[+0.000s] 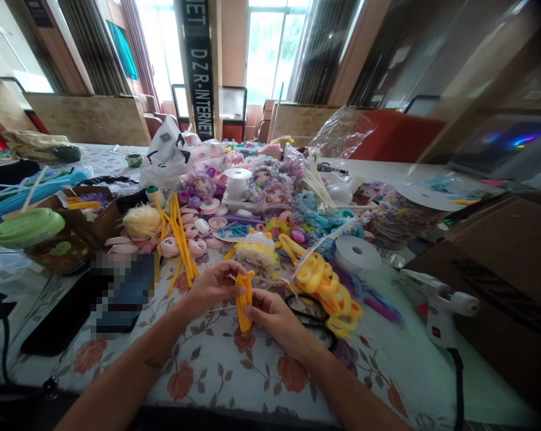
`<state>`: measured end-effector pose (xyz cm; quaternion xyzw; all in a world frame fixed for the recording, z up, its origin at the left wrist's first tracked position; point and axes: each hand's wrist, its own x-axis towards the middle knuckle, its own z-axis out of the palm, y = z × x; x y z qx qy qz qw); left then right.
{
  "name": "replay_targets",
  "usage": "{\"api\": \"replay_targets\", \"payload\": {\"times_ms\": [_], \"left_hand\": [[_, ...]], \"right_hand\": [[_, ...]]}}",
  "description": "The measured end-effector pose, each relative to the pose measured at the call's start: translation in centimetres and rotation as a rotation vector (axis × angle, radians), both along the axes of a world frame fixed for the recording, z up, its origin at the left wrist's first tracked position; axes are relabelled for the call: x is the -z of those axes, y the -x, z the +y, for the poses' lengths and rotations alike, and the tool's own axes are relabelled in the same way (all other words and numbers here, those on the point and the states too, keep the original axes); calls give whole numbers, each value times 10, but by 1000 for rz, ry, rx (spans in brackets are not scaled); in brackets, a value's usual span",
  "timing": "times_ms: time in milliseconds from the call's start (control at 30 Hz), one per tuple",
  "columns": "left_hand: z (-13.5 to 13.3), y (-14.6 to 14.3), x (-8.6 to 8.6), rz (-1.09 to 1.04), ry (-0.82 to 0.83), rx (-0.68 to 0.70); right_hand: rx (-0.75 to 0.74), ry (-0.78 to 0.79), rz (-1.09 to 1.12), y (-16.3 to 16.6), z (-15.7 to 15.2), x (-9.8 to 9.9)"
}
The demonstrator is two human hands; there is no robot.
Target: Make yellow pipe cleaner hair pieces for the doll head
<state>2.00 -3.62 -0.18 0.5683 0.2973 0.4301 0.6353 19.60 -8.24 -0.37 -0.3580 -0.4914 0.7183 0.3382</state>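
A yellow pipe cleaner (244, 304), bent back and forth into a narrow flat bundle, stands nearly upright between my hands above the flowered tablecloth. My left hand (217, 287) pinches its upper left side. Thumb and fingers of my right hand (271, 312) grip it from the right, lower down. Just behind is a small doll head (256, 254) with yellow curls and a white knitted cap. Black-handled scissors (310, 317) lie by my right wrist, partly under looped yellow chenille (327, 287). Straight yellow pipe cleaners (181, 236) rest beyond my left hand.
Doll faces (197, 246), yarn and finished dolls (277, 191) pile up across the far side. A ribbon spool (358, 254), a white glue gun (436, 305) and a cardboard box (490, 287) stand right. Leftward are a blurred-out phone (127, 299) and a green-lidded cup (30, 230).
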Motion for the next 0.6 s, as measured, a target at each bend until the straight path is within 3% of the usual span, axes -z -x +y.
{"api": "replay_targets", "payload": {"times_ms": [200,333,467,600], "left_hand": [[11,17,-11,37,58,-75],[24,42,-13,355,118,-117],[31,49,-4,724,-101,-250],[27,42,-6,799,-341,-465]], "right_hand": [[139,6,-4,-1,0,-3],[188,-10,-30,-2,0,-5],[205,-54,-63,-4,-1,-5],[277,-115,-167,-8,0,-5]]}}
